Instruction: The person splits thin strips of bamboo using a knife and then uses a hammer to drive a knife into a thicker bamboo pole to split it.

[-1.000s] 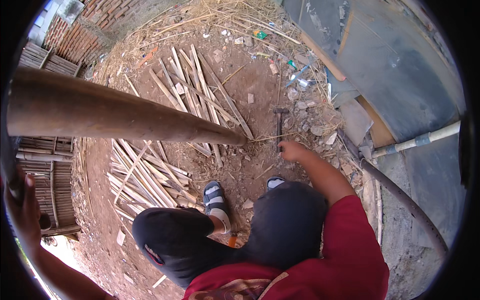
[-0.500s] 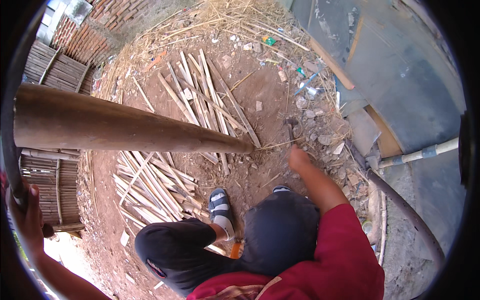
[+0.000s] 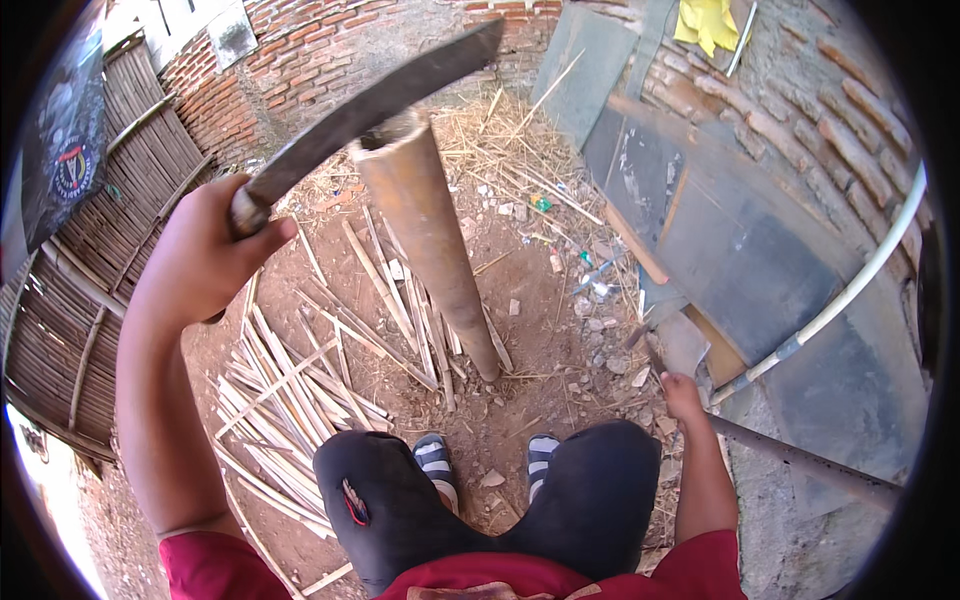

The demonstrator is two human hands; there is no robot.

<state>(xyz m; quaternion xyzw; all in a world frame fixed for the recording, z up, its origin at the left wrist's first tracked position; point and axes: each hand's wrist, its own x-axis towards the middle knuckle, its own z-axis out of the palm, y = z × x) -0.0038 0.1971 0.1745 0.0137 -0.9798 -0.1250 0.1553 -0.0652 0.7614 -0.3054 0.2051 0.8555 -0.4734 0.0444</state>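
Observation:
My left hand [image 3: 200, 255] is raised and closed around the handle of a machete [image 3: 375, 112]. Its broad dark blade slants up to the right, passing in front of the top of a thick bamboo pole [image 3: 430, 240]. The pole's hollow cut end is up; its lower end is on the dirt before my feet. Nothing supports the pole that I can see, and whether the blade touches its rim is unclear. At the right, my right hand [image 3: 684, 398] is closed on the handle of a hammer [image 3: 653, 353], held low over rubble.
Split bamboo strips [image 3: 285, 370] lie in piles left of and behind the pole. A bamboo fence [image 3: 95, 340] borders the left, a brick wall [image 3: 300, 50] the back. Dark sheets [image 3: 760, 270] lean at the right, with a long pipe [image 3: 800, 335] and a dark bar [image 3: 800, 455] near them.
The pole has gone from tilting left toward me to standing nearer upright. My left hand has brought the machete from the left edge over to its top. My right hand moved right with the hammer.

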